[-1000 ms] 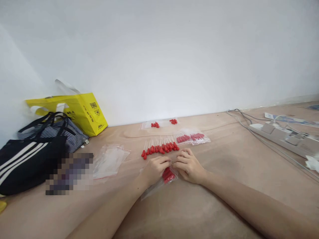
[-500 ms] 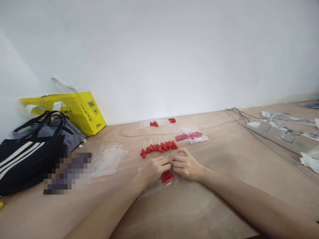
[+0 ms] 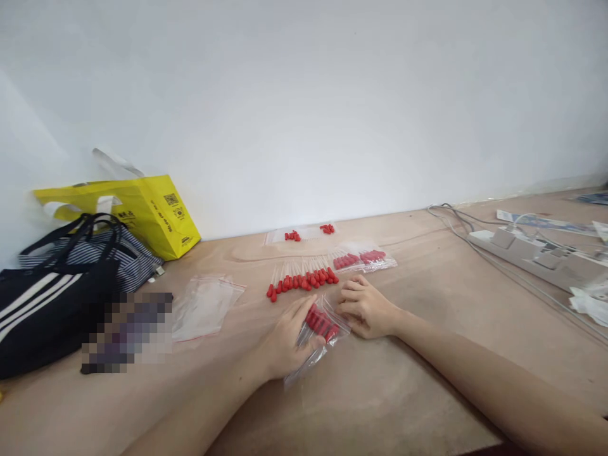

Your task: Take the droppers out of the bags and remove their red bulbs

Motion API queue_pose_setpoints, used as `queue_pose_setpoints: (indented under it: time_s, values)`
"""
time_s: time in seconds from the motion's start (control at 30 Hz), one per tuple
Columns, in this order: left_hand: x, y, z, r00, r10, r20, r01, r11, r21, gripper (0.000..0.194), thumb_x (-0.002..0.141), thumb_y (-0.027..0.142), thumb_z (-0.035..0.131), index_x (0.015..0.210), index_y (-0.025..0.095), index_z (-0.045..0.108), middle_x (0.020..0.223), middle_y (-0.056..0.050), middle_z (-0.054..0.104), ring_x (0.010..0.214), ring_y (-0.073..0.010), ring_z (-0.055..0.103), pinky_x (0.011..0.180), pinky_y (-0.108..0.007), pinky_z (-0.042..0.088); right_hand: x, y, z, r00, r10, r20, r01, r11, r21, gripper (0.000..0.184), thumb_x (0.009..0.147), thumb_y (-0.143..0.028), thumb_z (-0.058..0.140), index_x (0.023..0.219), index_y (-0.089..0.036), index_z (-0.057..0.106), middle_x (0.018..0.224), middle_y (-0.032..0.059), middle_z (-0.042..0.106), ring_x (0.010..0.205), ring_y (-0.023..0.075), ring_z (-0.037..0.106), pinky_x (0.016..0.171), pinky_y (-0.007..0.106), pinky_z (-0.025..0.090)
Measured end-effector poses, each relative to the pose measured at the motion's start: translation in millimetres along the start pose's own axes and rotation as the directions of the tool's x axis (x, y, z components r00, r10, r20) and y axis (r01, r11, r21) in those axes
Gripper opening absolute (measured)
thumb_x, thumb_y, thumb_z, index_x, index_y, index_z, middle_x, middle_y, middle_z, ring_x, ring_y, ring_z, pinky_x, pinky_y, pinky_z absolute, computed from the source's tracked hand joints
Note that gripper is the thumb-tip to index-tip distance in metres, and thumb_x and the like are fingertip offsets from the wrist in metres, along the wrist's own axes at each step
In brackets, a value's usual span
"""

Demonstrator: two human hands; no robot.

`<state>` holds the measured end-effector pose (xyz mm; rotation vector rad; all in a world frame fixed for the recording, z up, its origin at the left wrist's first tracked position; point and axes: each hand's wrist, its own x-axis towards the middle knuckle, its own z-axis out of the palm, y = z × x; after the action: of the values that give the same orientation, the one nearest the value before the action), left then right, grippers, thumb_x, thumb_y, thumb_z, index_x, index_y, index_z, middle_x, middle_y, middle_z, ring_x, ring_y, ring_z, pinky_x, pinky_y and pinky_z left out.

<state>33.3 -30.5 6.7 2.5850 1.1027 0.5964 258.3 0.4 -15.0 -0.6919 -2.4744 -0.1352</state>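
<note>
A clear zip bag (image 3: 304, 367) with several red-bulbed droppers (image 3: 323, 324) in it lies tilted on the wooden table between my hands. My left hand (image 3: 285, 339) grips its left side, thumb over the front and fingers along the far edge. At the bag's right end, my right hand (image 3: 365, 308) has its fingers curled in on the edge; its fingertips are partly hidden. Just beyond, a row of loose droppers (image 3: 304, 280) lies with red bulbs toward me and clear tubes pointing away. Another filled zip bag (image 3: 363, 259) rests behind my right hand.
Flat clear bags (image 3: 209, 307) lie to the left, near a blurred-out dark item (image 3: 126, 332). A black bag (image 3: 52, 310) and a yellow bag (image 3: 166, 218) stand by the wall. Farther back is another clear bag with red bulbs (image 3: 293, 235). A power strip (image 3: 536, 256) with cables sits right.
My hands have moved apart. The bag has turned and shifted slightly right, showing more of its red bulbs. My left hand now lies along its side.
</note>
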Motion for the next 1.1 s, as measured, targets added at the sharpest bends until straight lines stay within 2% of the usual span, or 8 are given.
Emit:
queue_pose_setpoints:
  time_s: [0.1,0.2,0.27,0.4,0.53,0.73,0.97,1.1]
  values:
    - [-14,4,1.6,0.995,-0.038,0.095,0.04,0.999,-0.019,0.075,0.072,0.043,0.056,0.133,0.018,0.019,0.132,-0.013,0.037,0.119,-0.0272,0.036,0.097,-0.046,0.033,1,-2,-6,0.996,0.065,0.067,-0.081,0.959,0.271,0.028,0.063,-0.012,0.044,0.083,-0.019,0.063,0.081,0.0034,0.057,0.079,0.0166,0.047,0.074,0.034,0.036]
    - [-18,-4,3.0,0.99,-0.055,0.127,0.062,0.996,-0.056,0.074,0.073,0.037,0.055,0.133,0.021,0.015,0.133,-0.011,0.036,0.119,-0.0263,0.037,0.096,-0.046,0.034,2,-4,-8,0.987,0.112,0.118,-0.158,0.837,0.524,0.029,0.069,-0.011,0.039,0.082,-0.018,0.064,0.082,0.0031,0.059,0.08,0.0148,0.05,0.076,0.031,0.039]
    - [-15,-10,3.2,0.99,-0.05,0.133,0.062,0.994,-0.089,0.072,0.074,0.033,0.053,0.133,0.023,0.014,0.133,-0.01,0.036,0.119,-0.0252,0.037,0.096,-0.044,0.034,3,-6,-6,0.969,0.175,0.174,-0.245,0.76,0.601,0.025,0.074,-0.013,0.041,0.082,-0.017,0.064,0.081,0.0026,0.061,0.077,0.0136,0.052,0.074,0.029,0.041]
    - [-7,-15,1.9,0.993,-0.036,0.114,0.053,0.989,-0.142,0.068,0.075,0.027,0.052,0.132,0.024,0.017,0.131,-0.009,0.04,0.117,-0.0235,0.039,0.097,-0.043,0.034,1,-12,0,0.894,0.318,0.315,-0.447,0.609,0.655,0.017,0.073,-0.021,0.054,0.087,-0.016,0.061,0.072,0.0003,0.061,0.062,0.0104,0.053,0.058,0.023,0.042]
    - [-6,-14,1.9,0.997,-0.044,0.066,0.056,0.98,-0.19,0.065,0.072,0.026,0.054,0.129,0.022,0.023,0.125,-0.008,0.046,0.113,-0.0219,0.044,0.095,-0.04,0.036,1,-16,3,0.83,0.424,0.362,-0.547,0.493,0.676,0.041,0.062,-0.029,0.068,0.099,-0.015,0.056,0.066,-0.002,0.059,0.056,0.0088,0.05,0.053,0.02,0.04]
    - [-6,-12,1.4,0.997,-0.074,0.007,0.073,0.964,-0.254,0.062,0.067,0.023,0.059,0.123,0.021,0.032,0.113,-0.007,0.053,0.104,-0.0207,0.05,0.09,-0.036,0.041,5,-17,6,0.799,0.415,0.435,-0.592,0.417,0.69,0.061,0.055,-0.032,0.074,0.111,-0.017,0.054,0.063,-0.0046,0.054,0.054,0.0073,0.046,0.05,0.019,0.036]
    - [-6,-14,1.2,0.997,-0.072,0.014,0.073,0.955,-0.287,0.064,0.067,0.022,0.061,0.124,0.021,0.03,0.113,-0.006,0.053,0.104,-0.0205,0.05,0.091,-0.037,0.04,5,-19,16,0.79,0.509,0.341,-0.548,0.338,0.765,0.042,0.049,-0.025,0.076,0.086,-0.015,0.059,0.064,-0.0058,0.049,0.056,0.0062,0.041,0.052,0.019,0.035]
    - [-5,-16,0.8,0.998,-0.052,0.022,0.056,0.96,-0.275,0.062,0.068,0.025,0.06,0.123,0.021,0.033,0.113,-0.007,0.054,0.104,-0.022,0.051,0.091,-0.039,0.04,5,-20,18,0.768,0.557,0.315,-0.542,0.305,0.783,0.049,0.05,-0.023,0.076,0.095,-0.015,0.057,0.072,-0.0026,0.057,0.062,0.0095,0.048,0.059,0.022,0.04]
